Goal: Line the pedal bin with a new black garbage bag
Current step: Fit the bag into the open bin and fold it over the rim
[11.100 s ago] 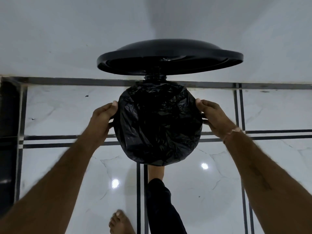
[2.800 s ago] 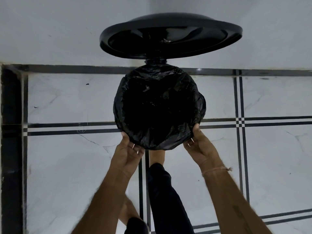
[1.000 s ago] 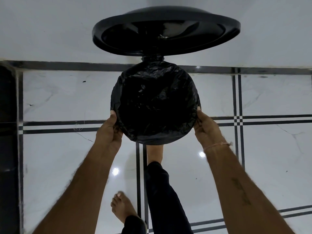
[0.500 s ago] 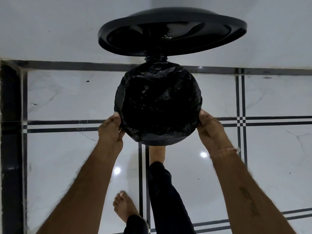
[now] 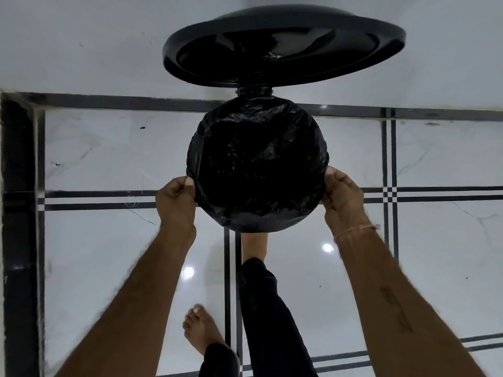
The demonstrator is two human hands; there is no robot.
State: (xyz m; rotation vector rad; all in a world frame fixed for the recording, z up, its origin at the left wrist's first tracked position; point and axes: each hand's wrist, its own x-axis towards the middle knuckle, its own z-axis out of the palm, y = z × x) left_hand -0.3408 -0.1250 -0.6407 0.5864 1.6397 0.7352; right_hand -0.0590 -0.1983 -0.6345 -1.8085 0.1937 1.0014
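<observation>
Your pedal bin (image 5: 257, 104) stands with its round lid (image 5: 283, 44) raised; the crinkled black garbage bag (image 5: 257, 167) is folded over its whole rim.

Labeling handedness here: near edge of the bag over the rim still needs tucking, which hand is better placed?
Marginally the left hand: it pinches the garbage bag lower on the pedal bin's rim, nearer the front edge. The right hand grips the opposite side slightly higher. Close call.
</observation>
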